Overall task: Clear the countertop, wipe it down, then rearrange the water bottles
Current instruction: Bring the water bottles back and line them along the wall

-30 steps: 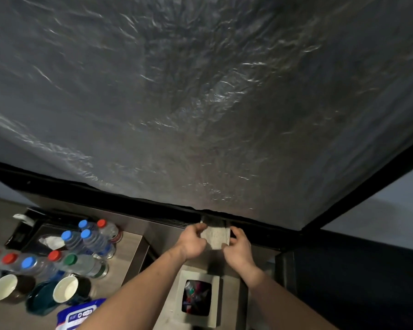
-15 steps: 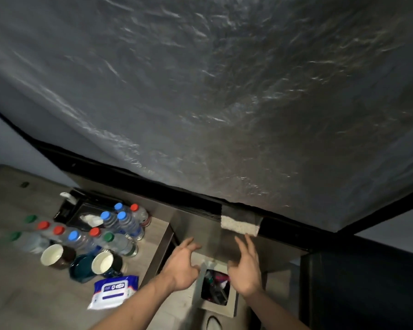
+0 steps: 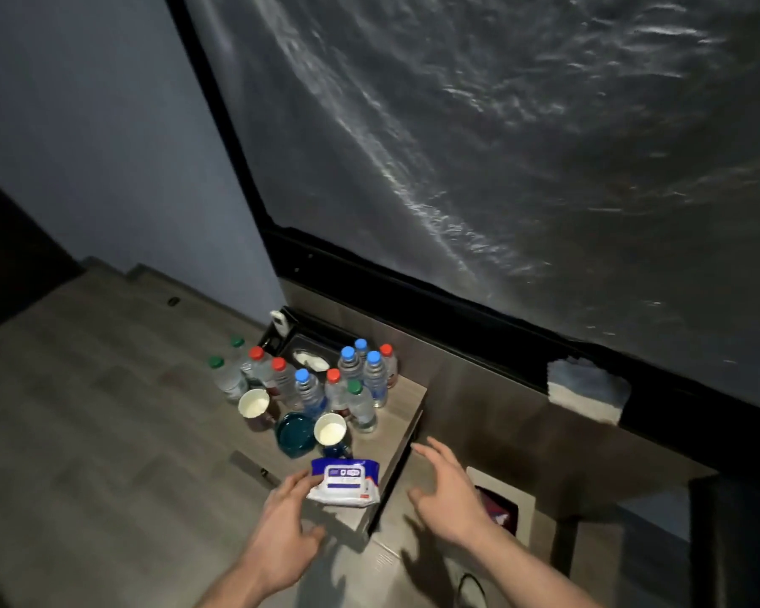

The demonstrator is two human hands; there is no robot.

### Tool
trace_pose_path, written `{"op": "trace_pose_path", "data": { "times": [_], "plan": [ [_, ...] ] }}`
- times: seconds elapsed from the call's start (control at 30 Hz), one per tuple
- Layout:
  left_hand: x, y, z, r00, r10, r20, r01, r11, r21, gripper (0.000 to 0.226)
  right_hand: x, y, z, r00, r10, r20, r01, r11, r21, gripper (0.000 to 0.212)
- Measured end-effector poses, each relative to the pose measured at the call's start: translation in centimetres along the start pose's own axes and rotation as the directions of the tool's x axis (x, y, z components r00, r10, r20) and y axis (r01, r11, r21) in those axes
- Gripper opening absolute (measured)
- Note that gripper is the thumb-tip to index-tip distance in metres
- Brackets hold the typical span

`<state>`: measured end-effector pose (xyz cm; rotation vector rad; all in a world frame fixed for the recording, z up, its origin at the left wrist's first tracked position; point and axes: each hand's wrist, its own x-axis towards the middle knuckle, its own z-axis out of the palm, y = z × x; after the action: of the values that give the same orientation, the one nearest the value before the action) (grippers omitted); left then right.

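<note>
Both hands hover with fingers spread, grasping nothing: the left hand by the near edge of the wood-grain countertop, just beside a white-and-blue wet-wipe packet; the right hand off its right edge. Clear plastic water bottles with red, blue and green caps cluster mid-counter behind two white-lined mugs.

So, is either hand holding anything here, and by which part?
Nothing is held. The left hand reaches open toward the wipes pack; the right hand hovers open.
</note>
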<state>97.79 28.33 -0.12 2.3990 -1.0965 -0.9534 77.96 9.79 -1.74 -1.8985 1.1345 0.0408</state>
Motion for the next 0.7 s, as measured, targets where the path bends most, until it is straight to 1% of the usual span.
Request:
{"op": "trace_pose_path", "data": {
  "times": [0.1, 0.2, 0.33, 0.5, 0.6, 0.7],
  "plan": [
    [-0.9, -4.3, -2.5, 0.999, -0.031, -0.011, 0.031, 0.999, 0.019, 0.073, -0.9, -2.7, 2.7, 1.0, 0.009, -0.007, -0.009, 1.0, -0.011, 0.066],
    [-1.0, -6.7, -4.4, 1.0, -0.011, 0.005, 0.011, 0.998, 0.055, 0.073, -1.6, -4.7, 4.9, 1.0, 0.018, 0.004, -0.018, 1.0, -0.018, 0.067],
    [0.7, -7.1, -5.9, 1.0, 0.031, 0.0, -0.03, 0.997, 0.071, 0.073, -1.3, -6.0, 6.0, 0.999, 0.031, 0.037, -0.028, 0.998, -0.055, 0.07],
    [3.9, -6.6, -6.8, 0.999, 0.048, 0.018, -0.05, 0.996, 0.077, 0.075, 1.4, -6.3, 5.5, 0.997, 0.065, 0.042, -0.06, 0.991, -0.122, 0.073],
    [6.0, -6.4, -7.2, 0.999, 0.047, 0.018, -0.049, 0.994, 0.102, 0.073, 3.7, -6.3, 5.0, 0.994, 0.089, 0.059, -0.079, 0.984, -0.159, 0.075],
    [8.2, -6.6, -8.3, 1.0, 0.019, 0.002, -0.02, 0.995, 0.095, 0.071, 6.4, -6.8, 4.5, 0.992, 0.094, 0.088, -0.078, 0.982, -0.169, 0.075]
  ]
}}
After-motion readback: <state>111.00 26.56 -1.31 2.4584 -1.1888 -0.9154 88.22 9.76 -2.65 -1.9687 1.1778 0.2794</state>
